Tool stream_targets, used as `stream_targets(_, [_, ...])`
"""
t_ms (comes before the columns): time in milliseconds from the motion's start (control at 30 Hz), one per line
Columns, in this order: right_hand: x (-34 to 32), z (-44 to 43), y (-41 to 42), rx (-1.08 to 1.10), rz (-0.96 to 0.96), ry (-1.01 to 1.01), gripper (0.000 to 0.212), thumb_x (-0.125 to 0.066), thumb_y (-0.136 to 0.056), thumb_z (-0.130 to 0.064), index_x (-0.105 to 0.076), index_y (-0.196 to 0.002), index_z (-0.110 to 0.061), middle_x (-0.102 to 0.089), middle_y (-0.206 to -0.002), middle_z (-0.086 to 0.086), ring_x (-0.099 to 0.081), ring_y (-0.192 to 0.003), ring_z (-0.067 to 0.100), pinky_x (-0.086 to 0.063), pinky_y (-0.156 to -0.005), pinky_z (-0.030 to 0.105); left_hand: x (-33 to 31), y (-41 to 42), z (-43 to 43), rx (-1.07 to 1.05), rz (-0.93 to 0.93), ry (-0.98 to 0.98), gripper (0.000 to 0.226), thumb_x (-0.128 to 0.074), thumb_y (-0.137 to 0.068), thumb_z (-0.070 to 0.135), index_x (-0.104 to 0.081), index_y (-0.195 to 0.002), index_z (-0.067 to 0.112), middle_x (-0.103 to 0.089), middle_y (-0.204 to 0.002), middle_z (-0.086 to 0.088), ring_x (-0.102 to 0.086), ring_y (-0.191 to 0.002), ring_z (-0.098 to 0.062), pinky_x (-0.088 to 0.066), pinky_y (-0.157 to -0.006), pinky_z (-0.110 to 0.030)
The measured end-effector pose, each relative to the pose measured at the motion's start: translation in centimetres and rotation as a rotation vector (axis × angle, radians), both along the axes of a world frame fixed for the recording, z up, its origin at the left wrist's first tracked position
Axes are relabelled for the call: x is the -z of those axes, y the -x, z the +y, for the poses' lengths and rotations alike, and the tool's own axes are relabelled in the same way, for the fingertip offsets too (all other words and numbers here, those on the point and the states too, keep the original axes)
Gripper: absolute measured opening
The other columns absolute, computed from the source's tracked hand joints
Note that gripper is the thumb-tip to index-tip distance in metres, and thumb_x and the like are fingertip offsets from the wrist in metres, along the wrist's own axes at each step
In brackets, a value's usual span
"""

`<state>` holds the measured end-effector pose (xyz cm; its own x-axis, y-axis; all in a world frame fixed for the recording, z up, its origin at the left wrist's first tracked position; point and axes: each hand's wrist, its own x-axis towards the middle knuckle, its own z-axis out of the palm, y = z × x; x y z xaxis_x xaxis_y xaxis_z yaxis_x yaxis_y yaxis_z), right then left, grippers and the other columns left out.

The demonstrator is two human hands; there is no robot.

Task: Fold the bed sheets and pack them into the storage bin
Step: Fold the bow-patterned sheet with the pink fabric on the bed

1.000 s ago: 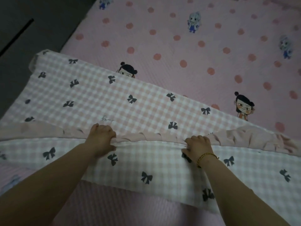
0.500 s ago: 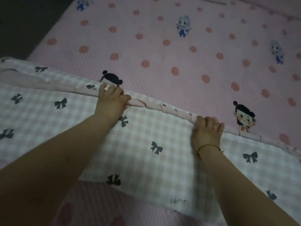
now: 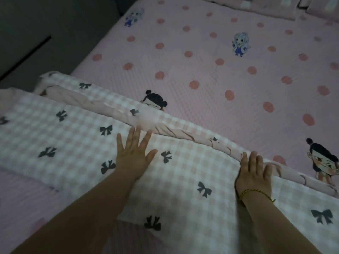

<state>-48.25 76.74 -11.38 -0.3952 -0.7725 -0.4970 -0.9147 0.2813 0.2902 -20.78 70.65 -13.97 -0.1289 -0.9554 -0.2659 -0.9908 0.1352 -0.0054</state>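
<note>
Both hands lie flat and palm down on the sheet [image 3: 183,182], holding nothing. The left hand [image 3: 134,156] has its fingers straight and spread, the tips reaching the sheet's far edge. The right hand [image 3: 255,173], well apart from it to the right, rests with straight fingers closer together, their tips touching the same edge. A thin yellow bracelet [image 3: 254,193] circles the right wrist. The sheet is pink-and-white check printed with black bows; it lies folded in a long band across the near part of the bed, running from the far left down to the near right. A plain pink ruffle [image 3: 183,133] runs along its far edge, with another checked layer showing just beyond it. Under the sheet is a pink bed cover [image 3: 220,74] with darker pink dots and small cartoon figures, one of them half hidden by the sheet's far edge. Pillows [image 3: 256,8] lie at the far right, too blurred to tell more. Dark floor [image 3: 45,43] shows at the far left, beside the bed.
</note>
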Motion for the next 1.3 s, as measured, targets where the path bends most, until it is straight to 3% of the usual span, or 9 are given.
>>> stream_targets(200, [-2.7,1.7,-2.1,-0.066,-0.024,0.022,0.060,-0.015,-0.096,-0.011,0.021,-0.144,-0.010,0.024,-0.152,0.013,0.017,-0.142,0.031,0.005,-0.115,0.047,-2.3,-8.7,8.4,-0.214,-0.064,-0.191,0.102,0.028,-0.052,0.078,0.022,-0.141,0.029,0.022,-0.153,0.002,0.017,-0.142,-0.017,0.035,-0.098,-0.037])
stream_targets(300, [-4.5,3.5,-6.5,-0.257,-0.288,0.010,0.064,-0.023,-0.097,-0.010,0.016,-0.146,-0.023,0.024,-0.153,0.008,0.018,-0.142,0.027,0.007,-0.115,0.043,-4.2,-9.8,10.6,-0.245,-0.070,-0.353,0.066,-0.009,-0.093,0.061,0.014,-0.146,0.029,0.018,-0.155,-0.002,0.017,-0.143,-0.018,0.014,-0.112,-0.045])
stream_targets(433, [-5.5,4.2,-13.8,-0.496,-0.496,-0.167,0.052,-0.020,-0.100,-0.037,-0.005,-0.149,-0.026,0.013,-0.156,0.003,0.010,-0.144,0.022,0.004,-0.116,0.040,-5.8,-10.0,10.6,-0.226,0.012,-0.405,0.055,-0.018,-0.100,0.043,0.006,-0.148,0.028,0.013,-0.156,-0.001,0.011,-0.144,-0.017,0.011,-0.113,-0.047])
stream_targets(567, [-5.8,3.5,-18.0,-0.454,-0.329,-0.291,0.045,-0.026,-0.099,-0.032,-0.034,-0.141,-0.019,-0.018,-0.153,0.008,-0.017,-0.141,0.027,-0.013,-0.114,0.044,-7.5,-12.8,9.5,-0.150,0.129,-0.297,0.043,-0.024,-0.102,0.032,-0.027,-0.144,0.028,-0.020,-0.154,0.006,-0.015,-0.141,-0.007,0.014,-0.113,-0.040])
stream_targets(667, [-7.6,0.9,-21.3,-0.385,-0.258,-0.146,0.034,-0.036,-0.094,-0.026,-0.055,-0.122,-0.018,-0.049,-0.130,0.004,-0.043,-0.123,0.022,-0.025,-0.110,0.035,-8.0,-18.0,6.3,-0.211,0.189,-0.017,0.040,-0.035,-0.099,0.029,-0.037,-0.139,0.029,-0.032,-0.148,0.007,-0.027,-0.136,-0.009,0.006,-0.113,-0.032])
stream_targets(800, [-7.6,-4.2,-28.7,-0.315,-0.344,0.097,0.042,-0.034,-0.099,-0.024,-0.030,-0.141,-0.025,-0.018,-0.154,0.002,-0.019,-0.141,0.018,-0.011,-0.116,0.033,-8.0,-27.8,0.0,-0.485,0.251,-0.015,0.055,-0.040,-0.097,0.032,-0.017,-0.147,0.024,-0.006,-0.156,0.000,-0.011,-0.142,-0.019,-0.003,-0.115,-0.037])
stream_targets(1000, [-5.8,-12.8,-38.8,-0.127,-0.353,0.176,0.059,-0.040,-0.096,-0.012,-0.012,-0.146,-0.025,-0.002,-0.156,-0.006,0.000,-0.144,0.016,-0.002,-0.116,0.044,-7.8,-37.6,-9.8,-0.205,0.180,-0.061,0.056,-0.038,-0.097,0.020,-0.014,-0.148,0.025,-0.006,-0.157,0.003,-0.008,-0.143,-0.015,-0.002,-0.115,-0.036])
stream_targets(1167, [-4.8,-14.8,-41.5,-0.044,-0.197,0.069,0.049,-0.031,-0.095,-0.026,-0.021,-0.143,-0.024,-0.028,-0.149,0.003,-0.021,-0.140,0.023,-0.009,-0.114,0.048,-6.1,-38.8,-14.4,-0.136,0.159,-0.260,0.064,-0.048,-0.093,0.036,-0.014,-0.147,0.031,-0.031,-0.149,-0.001,-0.022,-0.139,-0.020,0.003,-0.113,-0.047])
stream_targets(1300, [-4.1,-15.0,-42.4,-0.025,-0.155,0.001,0.040,-0.034,-0.094,-0.030,-0.036,-0.134,-0.023,-0.053,-0.128,0.009,-0.044,-0.124,0.024,-0.016,-0.112,0.040,-4.7,-40.2,-15.0,-0.205,0.419,-0.329,0.043,-0.059,-0.088,0.036,-0.050,-0.128,0.022,-0.057,-0.127,-0.005,-0.051,-0.119,-0.024,-0.032,-0.099,-0.030])
